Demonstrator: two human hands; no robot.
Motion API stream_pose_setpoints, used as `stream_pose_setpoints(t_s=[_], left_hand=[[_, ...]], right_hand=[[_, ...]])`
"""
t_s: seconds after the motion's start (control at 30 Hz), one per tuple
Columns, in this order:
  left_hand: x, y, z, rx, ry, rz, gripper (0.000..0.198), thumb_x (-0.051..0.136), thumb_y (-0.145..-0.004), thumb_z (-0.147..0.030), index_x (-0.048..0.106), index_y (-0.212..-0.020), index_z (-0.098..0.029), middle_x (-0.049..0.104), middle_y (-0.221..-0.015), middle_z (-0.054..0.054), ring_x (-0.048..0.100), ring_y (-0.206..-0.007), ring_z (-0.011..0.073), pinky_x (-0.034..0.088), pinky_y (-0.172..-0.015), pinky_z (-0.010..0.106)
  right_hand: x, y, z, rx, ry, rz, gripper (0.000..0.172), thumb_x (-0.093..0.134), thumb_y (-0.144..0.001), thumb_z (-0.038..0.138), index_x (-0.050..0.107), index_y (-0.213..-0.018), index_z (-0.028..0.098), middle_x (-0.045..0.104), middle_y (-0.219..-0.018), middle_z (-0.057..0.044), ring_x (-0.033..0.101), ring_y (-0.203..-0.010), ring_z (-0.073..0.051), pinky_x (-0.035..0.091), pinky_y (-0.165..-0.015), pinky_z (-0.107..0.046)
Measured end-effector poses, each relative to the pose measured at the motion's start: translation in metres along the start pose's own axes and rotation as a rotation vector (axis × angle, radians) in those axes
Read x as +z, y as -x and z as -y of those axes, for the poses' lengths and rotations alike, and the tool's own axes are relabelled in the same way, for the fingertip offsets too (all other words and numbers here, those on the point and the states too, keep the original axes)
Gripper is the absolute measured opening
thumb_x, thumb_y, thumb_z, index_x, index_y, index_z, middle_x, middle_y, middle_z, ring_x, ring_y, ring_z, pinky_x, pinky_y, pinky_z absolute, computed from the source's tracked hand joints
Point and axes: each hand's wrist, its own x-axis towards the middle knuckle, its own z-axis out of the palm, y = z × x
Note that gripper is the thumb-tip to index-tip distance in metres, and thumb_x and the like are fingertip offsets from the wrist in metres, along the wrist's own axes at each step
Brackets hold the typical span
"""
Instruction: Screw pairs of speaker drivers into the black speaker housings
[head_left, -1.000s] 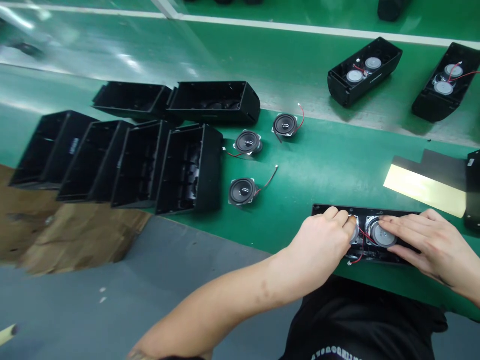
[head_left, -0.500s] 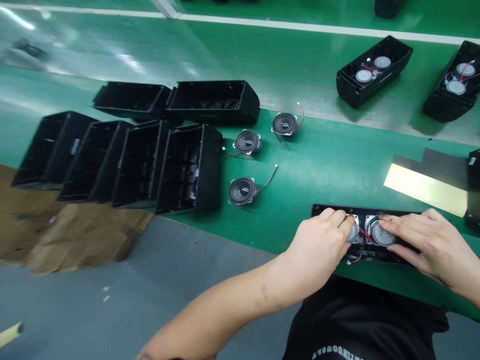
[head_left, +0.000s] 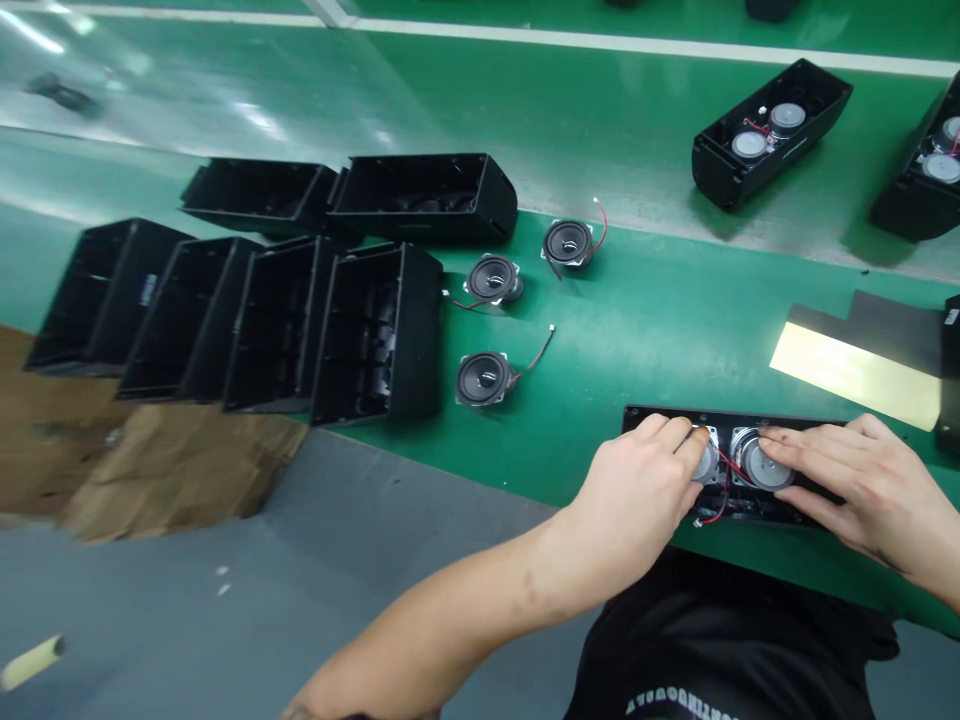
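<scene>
Right in front of me a black speaker box lies open side up at the table's near edge. Two speaker drivers sit in it, magnets upward, with red wires between them and a small white plug hanging over the near wall. My left hand is closed around the left speaker driver, covering much of it. Around the right speaker driver my right hand is closed, fingers on its far side and thumb on the near side. The box's right end is hidden under this hand.
Three loose speaker drivers lie cone up at the middle of the green table. Several open black boxes stand at the left by brown cardboard. Another box with two drivers is at the back right, near a yellow strip.
The view has shifted slightly, so the back-right boxes appear farther right. Both hands keep their places on the two speaker drivers.
</scene>
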Motion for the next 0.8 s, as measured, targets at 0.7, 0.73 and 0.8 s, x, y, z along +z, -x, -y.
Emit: stream_pose_setpoints(t_s=[0.7, 0.73, 0.8], left_hand=[[0.0045, 0.0028, -0.0020, -0.039, 0.054, -0.027, 0.045, 0.075, -0.098, -0.024, 0.061, -0.140, -0.015, 0.073, -0.131, 0.010, 0.069, -0.117, 0.0266, 0.064, -0.096, 0.040], [0.0048, 0.0029, -0.0020, -0.034, 0.059, -0.028, 0.046, 0.075, -0.098, -0.024, 0.061, -0.141, -0.014, 0.073, -0.131, 0.010, 0.069, -0.117, 0.0267, 0.064, -0.097, 0.040], [0.0048, 0.0027, -0.0018, -0.029, 0.073, -0.027, 0.046, 0.074, -0.099, -0.023, 0.060, -0.141, -0.013, 0.072, -0.132, 0.010, 0.068, -0.119, 0.0269, 0.063, -0.099, 0.041]], right_hand=[[0.0012, 0.0034, 0.0013, -0.021, 0.052, -0.015, 0.030, 0.062, -0.109, 0.027, 0.063, -0.137, 0.018, 0.073, -0.135, -0.003, 0.072, -0.108, -0.018, 0.045, -0.084, -0.037], [0.0012, 0.0035, 0.0013, -0.024, 0.057, -0.010, 0.031, 0.062, -0.109, 0.026, 0.062, -0.138, 0.018, 0.073, -0.136, -0.003, 0.071, -0.109, -0.019, 0.045, -0.084, -0.037], [0.0011, 0.0031, 0.0016, -0.027, 0.062, -0.008, 0.032, 0.062, -0.109, 0.026, 0.062, -0.139, 0.018, 0.072, -0.137, -0.003, 0.071, -0.111, -0.019, 0.045, -0.084, -0.036]])
